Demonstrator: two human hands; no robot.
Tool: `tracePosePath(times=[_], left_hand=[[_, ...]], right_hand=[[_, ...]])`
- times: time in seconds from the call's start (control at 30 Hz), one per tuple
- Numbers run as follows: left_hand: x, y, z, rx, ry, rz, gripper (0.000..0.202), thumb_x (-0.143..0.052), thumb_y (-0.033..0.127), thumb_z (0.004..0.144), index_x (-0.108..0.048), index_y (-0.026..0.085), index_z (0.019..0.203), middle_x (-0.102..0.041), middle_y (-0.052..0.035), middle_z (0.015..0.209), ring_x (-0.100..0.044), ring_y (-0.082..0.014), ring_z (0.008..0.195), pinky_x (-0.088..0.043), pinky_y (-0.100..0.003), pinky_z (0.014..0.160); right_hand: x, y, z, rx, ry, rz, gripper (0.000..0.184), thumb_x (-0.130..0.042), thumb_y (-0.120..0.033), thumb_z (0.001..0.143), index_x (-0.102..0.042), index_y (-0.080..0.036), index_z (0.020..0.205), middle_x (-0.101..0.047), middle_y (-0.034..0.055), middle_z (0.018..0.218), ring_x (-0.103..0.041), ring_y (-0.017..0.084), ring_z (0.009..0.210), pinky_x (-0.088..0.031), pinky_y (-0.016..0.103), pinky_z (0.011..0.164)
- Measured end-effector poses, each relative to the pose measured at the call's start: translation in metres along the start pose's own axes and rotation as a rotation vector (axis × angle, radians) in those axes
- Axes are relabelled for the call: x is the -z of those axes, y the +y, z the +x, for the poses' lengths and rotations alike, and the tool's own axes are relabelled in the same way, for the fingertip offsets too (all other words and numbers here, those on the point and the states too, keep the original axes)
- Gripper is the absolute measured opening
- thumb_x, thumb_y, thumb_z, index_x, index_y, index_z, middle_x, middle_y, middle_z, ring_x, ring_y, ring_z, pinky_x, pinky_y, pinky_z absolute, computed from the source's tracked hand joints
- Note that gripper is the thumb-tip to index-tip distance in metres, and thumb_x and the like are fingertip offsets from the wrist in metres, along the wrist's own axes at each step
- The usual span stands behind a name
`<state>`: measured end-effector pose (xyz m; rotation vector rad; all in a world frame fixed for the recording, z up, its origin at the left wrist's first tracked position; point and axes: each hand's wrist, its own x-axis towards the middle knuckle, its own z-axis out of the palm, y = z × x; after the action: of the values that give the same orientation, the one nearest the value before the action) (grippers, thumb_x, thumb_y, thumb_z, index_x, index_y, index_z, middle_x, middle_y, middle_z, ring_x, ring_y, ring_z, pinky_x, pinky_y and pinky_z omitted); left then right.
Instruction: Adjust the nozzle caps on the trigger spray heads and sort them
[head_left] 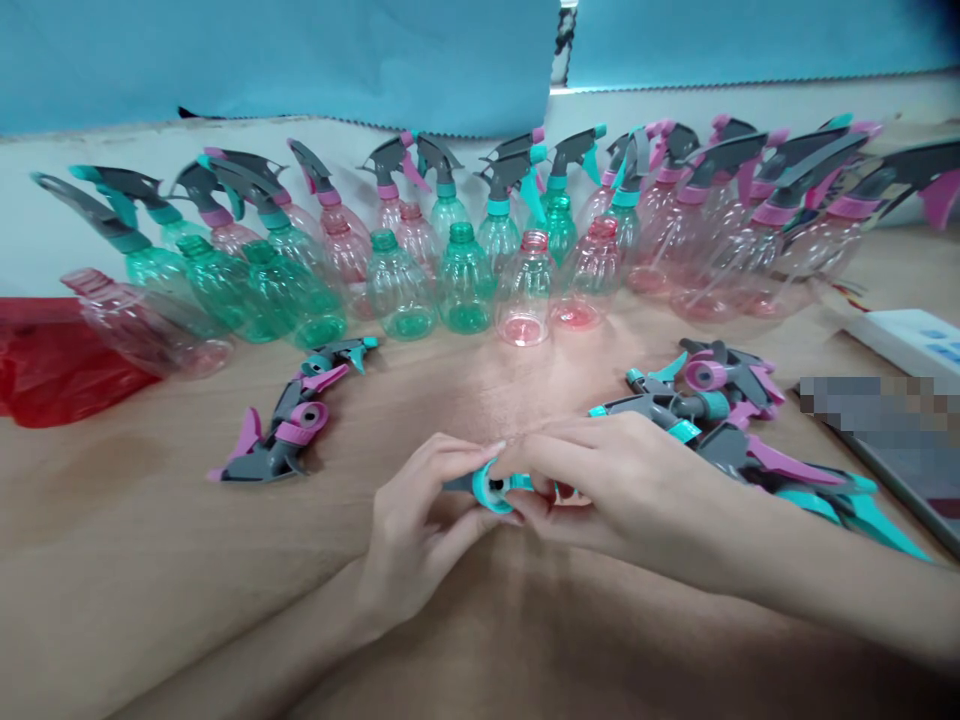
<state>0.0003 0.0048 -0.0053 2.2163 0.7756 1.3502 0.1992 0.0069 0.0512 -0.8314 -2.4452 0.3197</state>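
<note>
Both my hands meet over the near middle of the table around a teal and grey spray trigger head (489,488). Its teal collar faces up toward me, with a dark hole inside. My left hand (412,530) grips the collar between thumb and fingers from the left. From the other side, my right hand (600,480) pinches at the collar's opening and the teal part beside it; whether a small piece is between those fingertips I cannot make out. Close to my right wrist lies a pile of loose spray heads (720,440), pink, teal and grey.
Several clear green bottles (465,285) and pink bottles (525,300) stand at the back, many topped with spray heads. More loose spray heads (289,430) lie left of centre. A red plastic bag (67,360) is far left; a dark flat device (892,460) and white box (915,335) lie right.
</note>
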Motion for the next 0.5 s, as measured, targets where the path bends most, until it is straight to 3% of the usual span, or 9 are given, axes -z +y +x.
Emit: tracePosePath(times=[0.1, 0.27, 0.37, 0.5], left_hand=[[0.000, 0.000, -0.001, -0.015, -0.003, 0.026, 0.028, -0.066, 0.021, 0.084, -0.056, 0.018, 0.110, -0.063, -0.0051, 0.092, -0.059, -0.0163, 0.083, -0.050, -0.029, 0.072], [0.001, 0.000, -0.002, 0.007, 0.013, 0.063, 0.027, -0.064, 0.023, 0.085, -0.057, 0.019, 0.111, -0.064, -0.0074, 0.097, -0.060, -0.0175, 0.086, -0.050, -0.030, 0.072], [0.000, 0.000, -0.002, 0.004, 0.024, 0.093, 0.028, -0.064, 0.023, 0.085, -0.057, 0.018, 0.112, -0.064, -0.0074, 0.097, -0.060, -0.0178, 0.086, -0.050, -0.031, 0.074], [-0.002, 0.002, -0.002, 0.053, 0.009, 0.041, 0.029, -0.068, 0.024, 0.082, -0.059, 0.020, 0.110, -0.065, -0.0064, 0.096, -0.060, -0.0180, 0.085, -0.049, -0.031, 0.073]], right_hand=[[-0.010, 0.000, 0.000, -0.014, 0.099, -0.011, 0.006, -0.057, -0.014, 0.079, -0.062, -0.016, 0.078, -0.057, -0.0049, 0.057, -0.049, 0.009, 0.050, -0.028, 0.024, 0.047], [-0.021, -0.006, -0.001, -0.221, 0.188, 0.049, 0.008, -0.058, -0.020, 0.081, -0.065, -0.018, 0.084, -0.059, -0.0038, 0.059, -0.049, 0.009, 0.049, -0.032, 0.023, 0.050], [-0.016, -0.013, -0.003, -0.287, 0.134, -0.009, 0.011, -0.056, -0.022, 0.083, -0.066, -0.018, 0.084, -0.058, -0.0024, 0.056, -0.048, 0.011, 0.047, -0.030, 0.023, 0.048], [0.000, -0.019, -0.006, -0.261, -0.077, -0.034, 0.015, -0.050, -0.019, 0.088, -0.064, -0.015, 0.084, -0.062, 0.0020, 0.063, -0.052, 0.012, 0.053, -0.030, 0.024, 0.050]])
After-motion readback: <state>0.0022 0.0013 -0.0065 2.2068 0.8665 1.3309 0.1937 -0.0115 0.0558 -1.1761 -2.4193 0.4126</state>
